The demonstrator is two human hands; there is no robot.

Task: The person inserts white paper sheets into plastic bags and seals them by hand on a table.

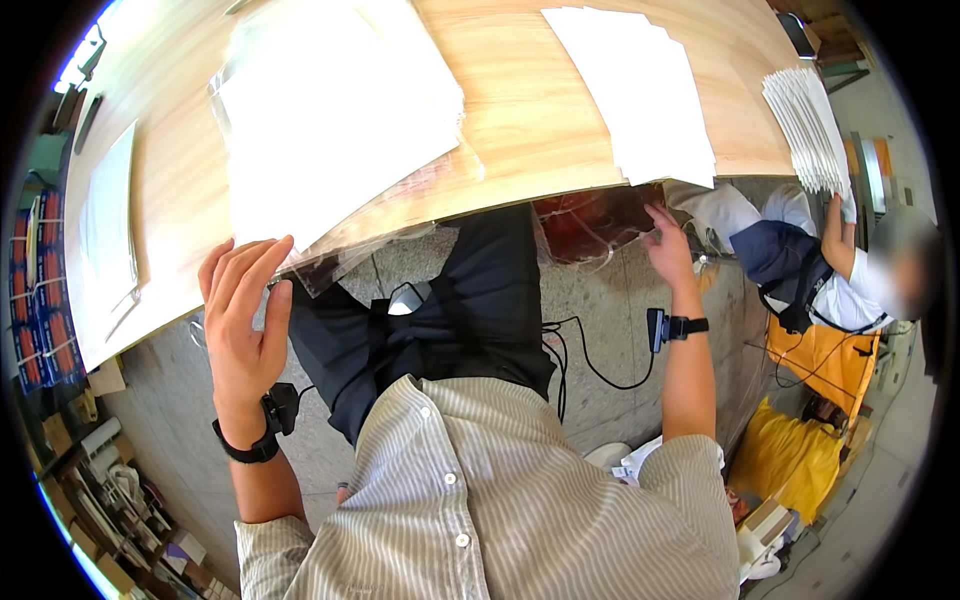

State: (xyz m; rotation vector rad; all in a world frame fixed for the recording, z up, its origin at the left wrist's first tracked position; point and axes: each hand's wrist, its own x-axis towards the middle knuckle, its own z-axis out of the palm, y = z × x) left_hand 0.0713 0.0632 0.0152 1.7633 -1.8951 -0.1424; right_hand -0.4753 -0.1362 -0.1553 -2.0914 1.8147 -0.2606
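Fingertips of the right hand [668,250] vanish under the table edge [520,195].

Off to the right there's a second stack of white paper sheets [640,90] on the light wooden surface [530,110], plus a single white sheet [108,215] near the left edge. Another person in a white shirt [860,290] holds a fanned bundle of white sheets [808,125]. Yellow bags [790,455] sit on the grey concrete floor [610,290], with a black cable [590,360] trailing nearby.
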